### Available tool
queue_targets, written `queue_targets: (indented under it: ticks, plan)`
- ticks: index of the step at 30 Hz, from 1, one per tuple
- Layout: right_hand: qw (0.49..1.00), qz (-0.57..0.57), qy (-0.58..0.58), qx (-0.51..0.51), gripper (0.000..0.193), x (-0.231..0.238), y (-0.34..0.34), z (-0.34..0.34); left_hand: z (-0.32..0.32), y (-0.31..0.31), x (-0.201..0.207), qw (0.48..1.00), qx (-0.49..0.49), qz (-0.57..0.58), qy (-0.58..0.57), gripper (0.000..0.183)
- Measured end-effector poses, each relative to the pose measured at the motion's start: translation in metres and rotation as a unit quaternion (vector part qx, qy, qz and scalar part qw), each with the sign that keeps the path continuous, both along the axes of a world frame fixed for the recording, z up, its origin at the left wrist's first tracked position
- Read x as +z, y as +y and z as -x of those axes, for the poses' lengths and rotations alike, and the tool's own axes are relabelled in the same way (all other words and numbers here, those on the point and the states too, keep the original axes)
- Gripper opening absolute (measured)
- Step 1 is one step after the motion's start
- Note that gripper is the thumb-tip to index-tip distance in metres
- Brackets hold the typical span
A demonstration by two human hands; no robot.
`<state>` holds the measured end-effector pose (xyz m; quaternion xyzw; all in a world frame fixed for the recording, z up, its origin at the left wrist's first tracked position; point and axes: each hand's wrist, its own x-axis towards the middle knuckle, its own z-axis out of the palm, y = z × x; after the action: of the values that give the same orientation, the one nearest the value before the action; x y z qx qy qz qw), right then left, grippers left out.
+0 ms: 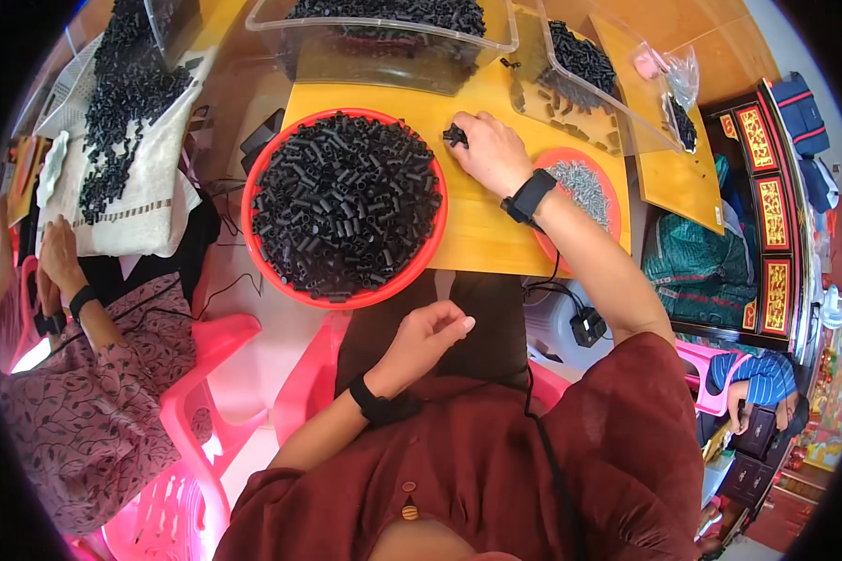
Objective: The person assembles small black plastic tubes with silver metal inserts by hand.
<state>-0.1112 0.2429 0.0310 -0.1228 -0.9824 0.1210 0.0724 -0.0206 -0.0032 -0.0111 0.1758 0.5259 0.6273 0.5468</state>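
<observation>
My right hand [492, 152] is over the yellow table, its fingers closed around a few short black plastic tubes [456, 136]. Just left of it, a red basin [442, 201] is heaped with similar black tubes [346, 196]. Under my right forearm sits a red plate [554, 157] of small silvery metal pieces [582, 192]. My left hand [419, 344] hovers above my lap, in front of the basin. Its fingers are curled with thumb and fingertips close together; anything between them is too small to make out.
Clear plastic bins [384, 56] of black tubes stand along the table's far side [482, 89]. At left, another person's hand [61, 257] rests by a cloth [145, 220] strewn with black tubes. Pink chairs [173, 505] and a dark cable [538, 439] are near me.
</observation>
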Motion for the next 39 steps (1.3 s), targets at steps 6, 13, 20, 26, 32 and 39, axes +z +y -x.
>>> queue_targets:
  ticks: [6, 13, 20, 26, 32, 39]
  plan:
    - [1.000, -0.014, 0.002, -0.007, 0.022, -0.001, -0.009, -0.005, 0.001, 0.001, 0.014, 0.996, 0.044, 0.003, -0.080, 0.017]
    - [0.998, 0.057, -0.027, 0.011, 0.033, 0.010, -0.002, -0.011, 0.008, -0.003, 0.010, 0.988, 0.073, 0.018, -0.138, 0.017]
    - [0.975, 0.206, -0.055, 0.057, 0.039, 0.025, 0.024, -0.008, 0.011, -0.003, 0.007, 0.962, 0.112, 0.009, -0.247, 0.016]
    - [0.941, 0.305, -0.143, -0.030, 0.033, 0.047, 0.031, -0.003, 0.016, -0.004, 0.004, 0.955, 0.145, 0.020, -0.259, 0.015]
    - [0.960, 0.259, -0.105, -0.007, 0.028, 0.051, 0.056, -0.017, 0.020, -0.004, 0.002, 0.944, 0.197, 0.017, -0.265, 0.012]
    - [0.976, 0.212, 0.005, -0.046, 0.026, 0.061, 0.076, -0.099, 0.022, -0.002, 0.005, 0.942, 0.222, 0.033, -0.250, 0.011]
